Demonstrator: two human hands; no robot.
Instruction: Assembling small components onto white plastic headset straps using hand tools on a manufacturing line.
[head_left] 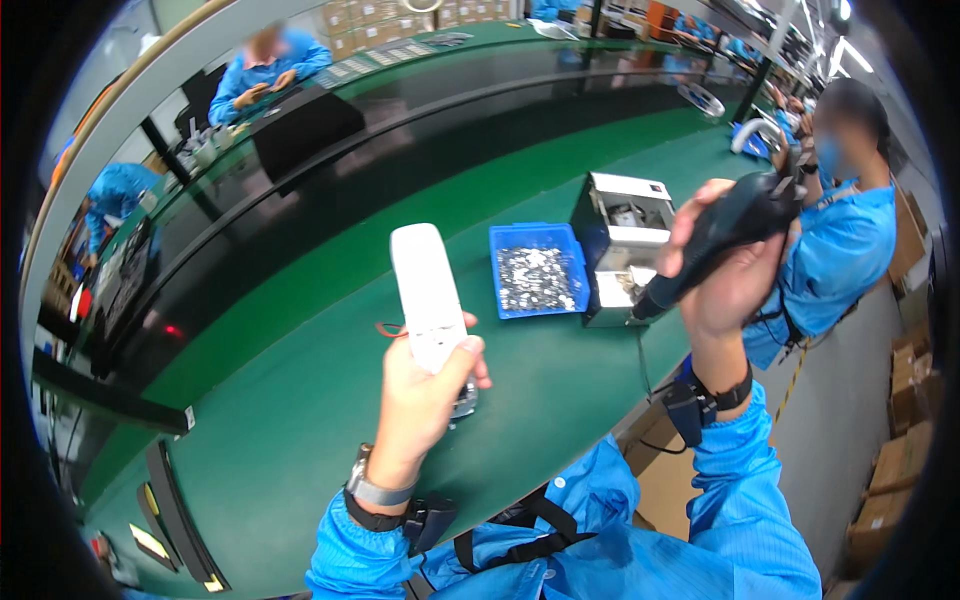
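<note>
Closest to the camera, the right hand is curled around a black power screwdriver, its tip pointing down toward a black-and-white box; whether they touch, I cannot tell. Small pieces sit in the box's upper opening, too small to make out. Just left of it, a blue bin is spread with many small, shiny metal parts. The left hand, closed with its thumb across the front, grips a long white casing upright above the green table. Cardboard boxes are stacked along the right.
</note>
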